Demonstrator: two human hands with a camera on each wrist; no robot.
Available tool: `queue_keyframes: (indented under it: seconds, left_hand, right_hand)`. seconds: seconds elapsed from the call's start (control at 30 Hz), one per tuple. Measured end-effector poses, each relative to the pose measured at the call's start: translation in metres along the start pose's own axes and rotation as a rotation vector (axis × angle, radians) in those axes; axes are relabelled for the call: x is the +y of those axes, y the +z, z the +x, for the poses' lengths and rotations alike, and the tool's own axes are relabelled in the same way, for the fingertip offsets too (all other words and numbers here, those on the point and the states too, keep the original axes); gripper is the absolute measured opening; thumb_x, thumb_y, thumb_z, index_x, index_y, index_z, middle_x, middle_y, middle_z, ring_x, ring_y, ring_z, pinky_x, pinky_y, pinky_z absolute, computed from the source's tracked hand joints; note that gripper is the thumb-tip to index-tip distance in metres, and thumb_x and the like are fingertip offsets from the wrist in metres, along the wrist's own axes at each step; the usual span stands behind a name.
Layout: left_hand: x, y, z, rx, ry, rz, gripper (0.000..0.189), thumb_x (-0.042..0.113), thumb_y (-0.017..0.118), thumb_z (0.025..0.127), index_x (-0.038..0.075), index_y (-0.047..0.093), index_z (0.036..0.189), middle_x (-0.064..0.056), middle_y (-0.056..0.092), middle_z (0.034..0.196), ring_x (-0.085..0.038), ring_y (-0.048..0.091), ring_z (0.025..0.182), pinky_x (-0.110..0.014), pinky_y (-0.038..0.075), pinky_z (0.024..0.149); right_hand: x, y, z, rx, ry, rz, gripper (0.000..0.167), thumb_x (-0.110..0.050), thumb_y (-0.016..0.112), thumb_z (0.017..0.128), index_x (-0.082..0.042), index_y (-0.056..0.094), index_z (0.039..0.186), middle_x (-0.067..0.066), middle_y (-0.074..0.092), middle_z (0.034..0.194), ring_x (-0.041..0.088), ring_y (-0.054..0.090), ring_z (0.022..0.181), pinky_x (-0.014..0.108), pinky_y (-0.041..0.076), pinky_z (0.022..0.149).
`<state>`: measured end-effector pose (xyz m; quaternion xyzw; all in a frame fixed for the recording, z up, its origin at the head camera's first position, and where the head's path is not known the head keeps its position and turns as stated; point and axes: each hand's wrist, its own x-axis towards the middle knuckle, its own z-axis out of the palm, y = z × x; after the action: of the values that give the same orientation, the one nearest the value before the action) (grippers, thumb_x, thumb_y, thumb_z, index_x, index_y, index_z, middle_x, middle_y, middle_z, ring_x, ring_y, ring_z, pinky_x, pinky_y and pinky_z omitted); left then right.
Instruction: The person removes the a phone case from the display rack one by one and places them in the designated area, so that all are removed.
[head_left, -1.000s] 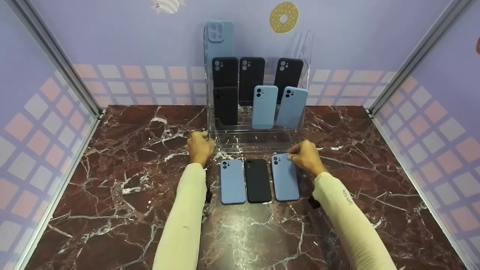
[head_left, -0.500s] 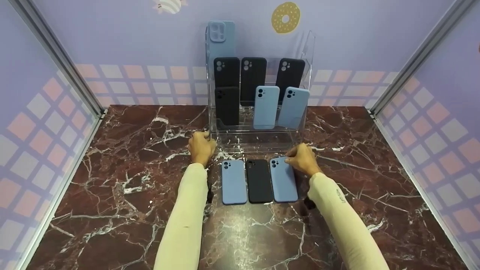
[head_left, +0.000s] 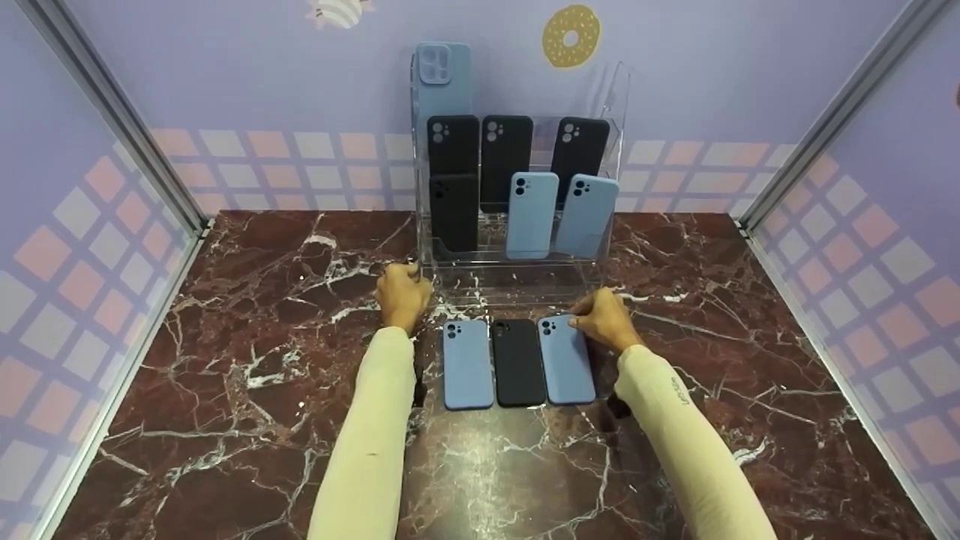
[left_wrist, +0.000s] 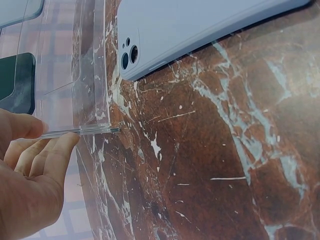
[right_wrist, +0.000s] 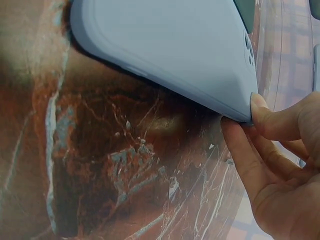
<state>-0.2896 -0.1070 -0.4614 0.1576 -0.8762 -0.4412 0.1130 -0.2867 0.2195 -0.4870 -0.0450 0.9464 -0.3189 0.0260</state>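
My left hand [head_left: 403, 296] pinches the side edge of a clear acrylic display stand [left_wrist: 92, 130] between thumb and fingers. With thumb and fingers, my right hand [head_left: 606, 319] grips the top right corner of a blue phone case [head_left: 568, 367]. In the right wrist view that corner of the case [right_wrist: 170, 50] tilts a little off the tabletop, leaving a shadow below. Beside it lies a black phone case [head_left: 520, 364], then another blue phone case [head_left: 469, 367], all lined up in front of the stand with camera cutouts toward it.
The stand's lower tier holds a black case [head_left: 454, 217] and two light blue cases [head_left: 532, 217]. Several black cases [head_left: 504, 161] lean on the tier behind, and a larger blue case [head_left: 442, 97] stands at the top left. Patterned panels [head_left: 285, 165] enclose the marble-look tabletop [head_left: 247, 322].
My right hand has shifted the right blue case slightly left, closer to the black case, and lowered its lifted top end. My left hand stays at the stand's edge.
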Motion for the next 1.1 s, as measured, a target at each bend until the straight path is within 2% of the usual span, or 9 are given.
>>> queue_keyframes:
  seconds: [0.27, 0.47, 0.67, 0.87, 1.1]
  left_hand:
    - [0.0, 0.001, 0.0, -0.009, 0.009, 0.008, 0.038, 0.007, 0.064, 0.084, 0.005, 0.074, 0.12, -0.016, 0.072, 0.119, -0.042, 0.061, 0.12, -0.051, 0.042, 0.104]
    - [0.0, 0.001, 0.001, 0.0, 0.003, 0.002, 0.037, 0.007, 0.064, 0.083, 0.006, 0.075, 0.119, -0.016, 0.072, 0.12, -0.042, 0.062, 0.118, -0.051, 0.043, 0.103]
    - [-0.001, 0.001, 0.001, 0.009, 0.003, 0.0, 0.035, 0.006, 0.065, 0.083, 0.007, 0.076, 0.116, -0.015, 0.073, 0.117, -0.042, 0.064, 0.115, -0.051, 0.044, 0.101]
    - [-0.001, 0.0, 0.001, 0.009, 0.015, -0.002, 0.036, 0.005, 0.063, 0.081, 0.006, 0.077, 0.115, -0.015, 0.073, 0.115, -0.041, 0.065, 0.114, -0.052, 0.044, 0.1]
    - [-0.001, 0.0, 0.001, -0.005, 0.007, -0.005, 0.037, 0.006, 0.064, 0.082, 0.005, 0.075, 0.117, -0.016, 0.072, 0.12, -0.043, 0.062, 0.117, -0.051, 0.041, 0.103]
  right_hand:
    - [0.002, 0.0, -0.001, 0.024, -0.016, -0.016, 0.019, -0.007, 0.08, 0.082, 0.005, 0.078, 0.097, 0.019, 0.076, 0.098, 0.039, 0.07, 0.1, 0.051, 0.053, 0.091]
    - [-0.003, -0.009, 0.001, 0.048, -0.041, -0.044, 0.017, -0.007, 0.078, 0.083, 0.005, 0.078, 0.096, 0.02, 0.076, 0.095, 0.039, 0.071, 0.094, 0.052, 0.052, 0.09]
    - [-0.016, -0.033, 0.003, 0.068, -0.029, -0.034, 0.018, -0.009, 0.078, 0.082, 0.002, 0.078, 0.096, 0.018, 0.076, 0.094, 0.037, 0.072, 0.088, 0.05, 0.054, 0.086]
    - [-0.029, -0.066, 0.009, 0.113, -0.032, -0.031, 0.02, -0.008, 0.08, 0.082, 0.003, 0.077, 0.098, 0.021, 0.075, 0.1, 0.04, 0.07, 0.094, 0.053, 0.051, 0.093]
    - [-0.045, -0.094, 0.016, 0.252, -0.017, 0.035, 0.026, -0.01, 0.079, 0.084, 0.003, 0.074, 0.106, 0.022, 0.074, 0.103, 0.037, 0.071, 0.09, 0.048, 0.054, 0.087]
